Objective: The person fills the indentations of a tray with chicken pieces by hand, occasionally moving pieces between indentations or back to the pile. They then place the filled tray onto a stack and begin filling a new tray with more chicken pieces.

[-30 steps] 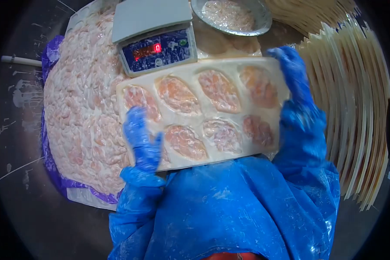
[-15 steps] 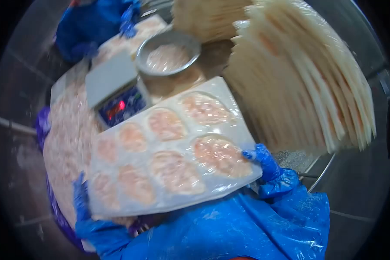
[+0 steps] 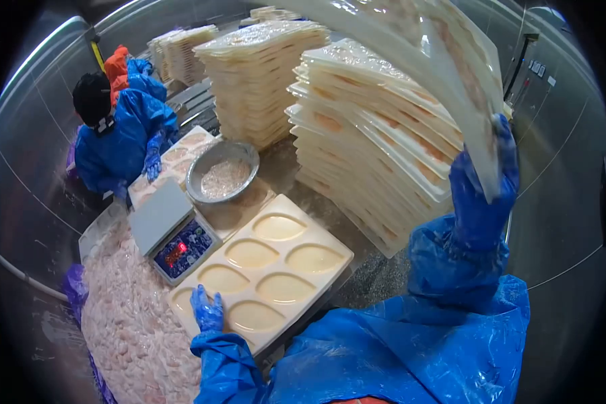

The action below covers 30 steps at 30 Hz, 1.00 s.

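One filled tray (image 3: 451,67) is up in the right hand (image 3: 485,175), gripped at its edge, high beside the tall stack of trays (image 3: 377,135)! Down in this head view, the left hand (image 3: 209,310), fingers slightly spread, rests on the empty mold tray (image 3: 286,269), between the meat pile (image 3: 131,303) and the blue sleeve (image 3: 444,256); the scale (image 3: 175,232) sits just behind.

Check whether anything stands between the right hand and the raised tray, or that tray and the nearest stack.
Nothing visible: the right hand grips the raised tray, and nothing shows between it and the stack, whose top it partly hides.
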Motion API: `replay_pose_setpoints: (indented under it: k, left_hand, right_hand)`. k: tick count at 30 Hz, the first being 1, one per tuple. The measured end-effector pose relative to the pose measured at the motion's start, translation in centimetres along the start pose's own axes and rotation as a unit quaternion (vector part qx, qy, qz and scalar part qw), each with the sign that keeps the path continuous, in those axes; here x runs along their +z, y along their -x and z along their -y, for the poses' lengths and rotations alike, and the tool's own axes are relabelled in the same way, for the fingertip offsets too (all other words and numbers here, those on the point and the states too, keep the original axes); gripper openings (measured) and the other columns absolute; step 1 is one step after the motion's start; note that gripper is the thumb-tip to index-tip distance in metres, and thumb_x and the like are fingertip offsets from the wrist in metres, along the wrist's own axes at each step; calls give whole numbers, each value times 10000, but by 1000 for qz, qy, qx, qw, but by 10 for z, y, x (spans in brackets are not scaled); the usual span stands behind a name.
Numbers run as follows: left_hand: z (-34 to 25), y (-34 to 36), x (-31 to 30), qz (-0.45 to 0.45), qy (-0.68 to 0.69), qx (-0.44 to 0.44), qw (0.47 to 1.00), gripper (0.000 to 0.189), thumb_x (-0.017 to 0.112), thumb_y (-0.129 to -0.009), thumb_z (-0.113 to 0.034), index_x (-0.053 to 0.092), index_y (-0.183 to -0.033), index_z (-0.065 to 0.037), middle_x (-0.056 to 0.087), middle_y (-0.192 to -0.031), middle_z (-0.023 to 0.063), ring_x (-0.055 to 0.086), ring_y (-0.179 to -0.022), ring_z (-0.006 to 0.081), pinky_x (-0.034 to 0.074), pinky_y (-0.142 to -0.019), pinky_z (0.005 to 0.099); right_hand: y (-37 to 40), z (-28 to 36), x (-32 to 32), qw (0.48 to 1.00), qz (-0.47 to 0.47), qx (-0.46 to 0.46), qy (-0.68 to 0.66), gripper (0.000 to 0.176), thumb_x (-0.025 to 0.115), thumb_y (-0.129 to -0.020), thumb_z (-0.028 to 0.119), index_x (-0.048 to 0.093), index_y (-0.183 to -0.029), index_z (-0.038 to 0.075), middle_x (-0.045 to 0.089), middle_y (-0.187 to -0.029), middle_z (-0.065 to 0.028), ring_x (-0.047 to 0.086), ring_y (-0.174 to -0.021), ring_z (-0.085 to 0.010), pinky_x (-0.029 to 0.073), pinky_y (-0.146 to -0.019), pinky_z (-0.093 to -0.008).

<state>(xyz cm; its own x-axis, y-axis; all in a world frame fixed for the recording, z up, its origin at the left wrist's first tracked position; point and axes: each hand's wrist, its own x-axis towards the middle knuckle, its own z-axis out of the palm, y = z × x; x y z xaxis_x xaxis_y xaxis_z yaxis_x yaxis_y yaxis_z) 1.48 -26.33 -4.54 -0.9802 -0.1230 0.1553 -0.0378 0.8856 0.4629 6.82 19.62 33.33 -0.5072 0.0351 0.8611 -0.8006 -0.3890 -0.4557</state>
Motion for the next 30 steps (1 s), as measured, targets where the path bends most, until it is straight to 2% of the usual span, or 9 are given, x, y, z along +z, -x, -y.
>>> replay_pose_setpoints:
  k: [2, 7, 14, 16, 18, 21, 23, 25, 30]
  left_hand:
    - [-4, 14, -1, -45, -22, 61, 997, 557, 638, -841, -265, 471, -1291, 18, 481, -1293, 259, 436, -1207, 412, 322, -1057, 458]
    - [-1, 16, -11, 6, 42, 36, 998, 551, 627, -840, -238, 461, -1304, 9, 491, -1302, 226, 432, -1227, 388, 306, -1072, 457]
    - [-6, 23, -9, -3, -29, 64, 998, 617, 632, -824, -252, 420, -1329, 32, 457, -1339, 229, 396, -1261, 396, 290, -1083, 464]
    - [3, 21, -28, 36, -2, 59, 998, 649, 641, -821, -263, 402, -1348, 30, 442, -1354, 232, 380, -1281, 392, 282, -1087, 462]
    - [41, 20, -46, -61, 215, -66, 973, 691, 660, -812, -282, 382, -1366, 23, 431, -1370, 226, 356, -1304, 387, 277, -1089, 451]
    - [96, 34, -78, -212, -108, -20, 971, 687, 660, -814, -299, 392, -1378, -12, 441, -1367, 221, 383, -1297, 364, 303, -1078, 422]
    - [104, 41, -87, 15, -303, -305, 903, 640, 615, -838, -329, 403, -1376, -55, 441, -1382, 181, 401, -1291, 310, 324, -1068, 395]
    - [224, 3, -65, 334, -320, -159, 872, 572, 563, -853, -361, 446, -1340, -84, 487, -1354, 129, 445, -1255, 271, 357, -1045, 386]
    - [331, -7, -36, 238, -246, -135, 930, 416, 591, -847, -350, 545, -1178, -102, 598, -1101, 115, 582, -984, 277, 499, -830, 433]
  right_hand:
    - [-14, -3, 7, 894, -447, -20, 10, 412, 572, -885, -10, 464, -1282, -40, 575, -1108, -131, 584, -770, -120, 476, -624, -195]
    - [-32, 25, -110, 947, -289, 134, 26, 199, 569, -912, 137, 571, -1089, 46, 614, -990, -69, 605, -887, -151, 525, -705, -255]
    - [-70, 89, -151, 872, -236, 360, 233, 286, 470, -976, 262, 602, -1051, 20, 652, -919, -134, 488, -448, -75, 444, -455, -231]
    - [-89, 105, -131, 512, -254, 442, 692, 328, 456, -977, 295, 643, -1002, 26, 652, -934, -155, 538, -526, -114, 478, -529, -269]
    - [-76, 117, -126, 515, -236, 319, 760, 359, 476, -964, 330, 651, -975, 16, 655, -885, -140, 567, -592, -147, 492, -578, -287]
    - [-30, 100, -84, 589, -64, 128, 795, 326, 513, -947, 310, 669, -1007, 30, 665, -864, -122, 620, -740, -193, 509, -696, -304]
    - [8, 56, -36, 685, -26, 208, 697, 210, 573, -913, 151, 672, -1063, 43, 675, -887, -89, 612, -748, -154, 507, -684, -312]
    - [40, 8, -6, 677, 5, 349, 648, 182, 598, -892, 146, 695, -1024, 68, 689, -887, -132, 671, -802, -223, 539, -711, -344]
    - [94, -89, -2, 762, 138, 427, 467, 262, 594, -899, 257, 675, -1078, 84, 679, -941, -136, 657, -872, -253, 515, -789, -358]
